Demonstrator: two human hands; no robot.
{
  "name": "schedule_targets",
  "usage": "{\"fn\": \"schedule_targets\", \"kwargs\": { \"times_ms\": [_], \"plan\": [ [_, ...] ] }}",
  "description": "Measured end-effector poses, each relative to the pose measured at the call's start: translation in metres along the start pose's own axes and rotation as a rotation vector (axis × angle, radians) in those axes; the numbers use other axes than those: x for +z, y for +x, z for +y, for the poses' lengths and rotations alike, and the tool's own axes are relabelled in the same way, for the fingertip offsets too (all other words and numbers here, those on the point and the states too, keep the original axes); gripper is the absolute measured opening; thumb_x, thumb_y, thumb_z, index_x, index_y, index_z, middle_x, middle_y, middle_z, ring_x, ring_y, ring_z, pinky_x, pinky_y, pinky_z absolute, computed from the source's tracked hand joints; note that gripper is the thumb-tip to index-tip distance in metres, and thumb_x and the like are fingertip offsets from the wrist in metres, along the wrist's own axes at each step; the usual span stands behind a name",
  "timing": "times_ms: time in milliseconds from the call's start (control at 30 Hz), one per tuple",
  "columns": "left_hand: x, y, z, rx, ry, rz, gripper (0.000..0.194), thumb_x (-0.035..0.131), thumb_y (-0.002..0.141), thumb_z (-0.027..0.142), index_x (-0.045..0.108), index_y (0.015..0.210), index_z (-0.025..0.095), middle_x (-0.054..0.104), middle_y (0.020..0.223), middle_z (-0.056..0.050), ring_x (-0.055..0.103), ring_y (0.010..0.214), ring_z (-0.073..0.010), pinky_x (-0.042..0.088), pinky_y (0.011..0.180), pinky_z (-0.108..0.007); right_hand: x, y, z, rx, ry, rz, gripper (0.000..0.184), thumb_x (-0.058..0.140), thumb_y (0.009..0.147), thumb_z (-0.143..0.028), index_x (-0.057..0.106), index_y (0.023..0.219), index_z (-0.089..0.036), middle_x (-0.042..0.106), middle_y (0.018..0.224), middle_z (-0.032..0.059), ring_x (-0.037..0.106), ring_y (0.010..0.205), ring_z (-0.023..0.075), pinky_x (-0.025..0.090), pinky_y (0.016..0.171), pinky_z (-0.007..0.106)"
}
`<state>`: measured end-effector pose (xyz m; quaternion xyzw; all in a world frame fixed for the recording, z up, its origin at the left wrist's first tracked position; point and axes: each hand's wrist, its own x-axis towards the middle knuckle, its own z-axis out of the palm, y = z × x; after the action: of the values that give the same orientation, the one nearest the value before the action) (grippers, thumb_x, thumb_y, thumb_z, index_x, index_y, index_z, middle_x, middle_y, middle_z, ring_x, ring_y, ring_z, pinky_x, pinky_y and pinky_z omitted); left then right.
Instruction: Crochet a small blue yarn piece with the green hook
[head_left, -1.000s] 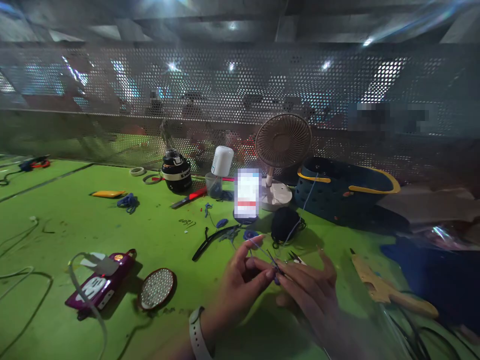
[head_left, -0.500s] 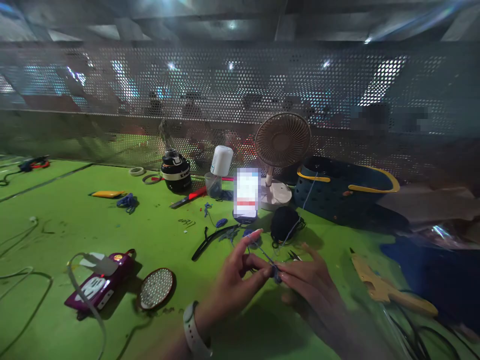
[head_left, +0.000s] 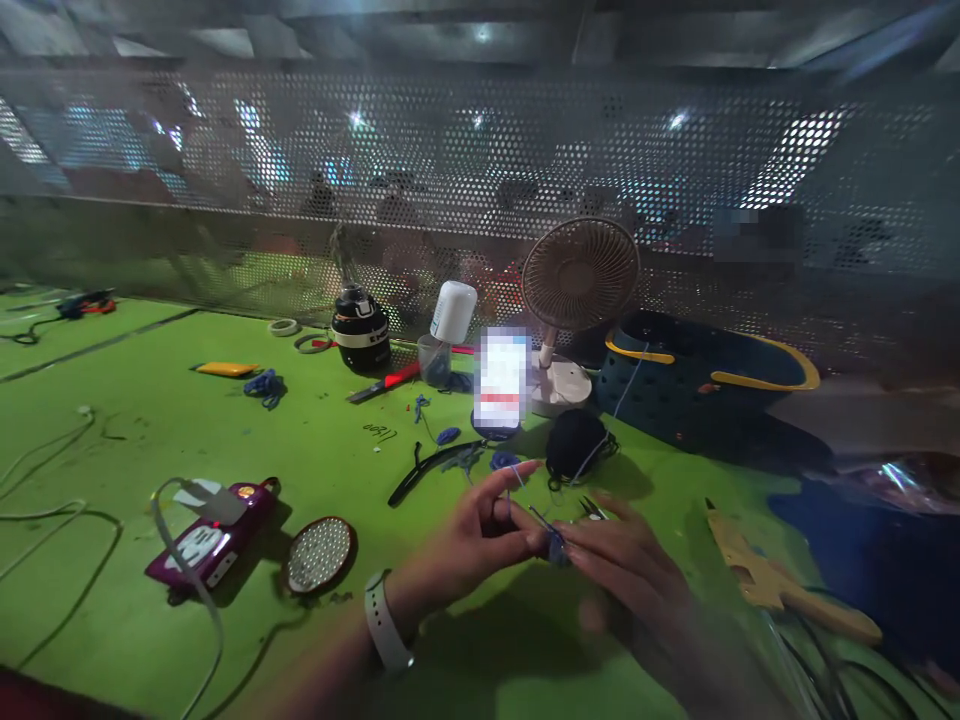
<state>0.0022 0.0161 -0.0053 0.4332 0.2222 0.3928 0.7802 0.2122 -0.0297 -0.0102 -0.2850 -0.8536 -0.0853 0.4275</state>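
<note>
Green surface [head_left: 150, 450] seen from above, crowded with small things. At the left, a yellow cutter [head_left: 225, 369] lies beside a blue yarn bundle [head_left: 264, 388]; nearer the person are a purple power strip [head_left: 214, 535] with a plug in it and a round studded disc [head_left: 321, 555]. Next, towards the back, come a black bottle [head_left: 361, 335], a red-handled knife [head_left: 397, 378] and a clear cup [head_left: 433, 362] with a white bottle [head_left: 454, 310] tilted above it. In the middle, the left hand [head_left: 476, 530], a pale band [head_left: 386, 625] on its wrist, pinches a small blue piece [head_left: 557, 548] between the two hands, index finger raised with blue yarn over it. A lit phone [head_left: 501, 380] stands behind. The tip of a slim hook [head_left: 537, 514] now shows past the piece, less hidden than half a second ago; the piece is still between the fingertips, so the work seems to be mid-stitch. The right hand [head_left: 637, 570] is closed at the hook and piece, its exact grip partly hidden. Beyond are a black yarn ball [head_left: 576, 445], a fan [head_left: 581, 275] and a dark basket [head_left: 690, 385]; a yellow glue gun [head_left: 787, 590] lies far right.
</note>
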Motion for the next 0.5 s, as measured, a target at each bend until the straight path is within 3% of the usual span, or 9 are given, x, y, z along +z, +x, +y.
{"fn": "schedule_targets", "kwargs": {
  "times_ms": [133, 300, 400, 500],
  "plan": [
    [-0.006, 0.002, 0.007, 0.017, 0.023, -0.006, 0.074, 0.082, 0.074, 0.017, 0.048, 0.139, 0.017, 0.071, 0.074, 0.0, 0.068, 0.074, -0.014, 0.051, 0.078, -0.029, 0.0, 0.002, 0.009, 0.04, 0.116, 0.024, 0.037, 0.051, 0.098, -0.038, 0.056, 0.132, -0.024, 0.076, 0.111, 0.01, 0.071, 0.102, 0.0235, 0.045, 0.106, 0.05],
    [-0.009, 0.002, 0.013, 0.029, 0.041, -0.009, 0.074, 0.082, 0.074, 0.017, 0.048, 0.139, 0.015, 0.072, 0.073, 0.0, 0.069, 0.073, -0.0128, 0.052, 0.078, -0.028, 0.003, -0.001, 0.015, 0.116, 0.247, 0.096, 0.033, 0.057, 0.094, -0.044, 0.064, 0.123, -0.03, 0.077, 0.107, 0.0055, 0.074, 0.093, 0.0234, 0.046, 0.105, 0.051],
    [-0.009, 0.0, 0.015, 0.043, 0.05, -0.015, 0.071, 0.082, 0.074, 0.016, 0.05, 0.137, 0.016, 0.072, 0.073, 0.0, 0.069, 0.072, -0.0132, 0.053, 0.078, -0.028, 0.003, -0.001, 0.012, 0.249, 0.379, 0.117, 0.026, 0.061, 0.091, -0.047, 0.07, 0.112, -0.036, 0.08, 0.096, 0.0011, 0.075, 0.082, 0.0232, 0.047, 0.103, 0.05],
    [-0.009, -0.002, 0.015, 0.055, 0.06, -0.045, 0.067, 0.08, 0.075, 0.016, 0.052, 0.136, 0.017, 0.072, 0.074, -0.001, 0.07, 0.074, -0.0144, 0.054, 0.077, -0.029, 0.0, -0.002, 0.007, 0.416, 0.524, 0.131, 0.022, 0.064, 0.088, -0.047, 0.075, 0.102, -0.033, 0.08, 0.091, 0.0023, 0.075, 0.083, 0.0265, 0.047, 0.102, 0.055]
  ]
}}
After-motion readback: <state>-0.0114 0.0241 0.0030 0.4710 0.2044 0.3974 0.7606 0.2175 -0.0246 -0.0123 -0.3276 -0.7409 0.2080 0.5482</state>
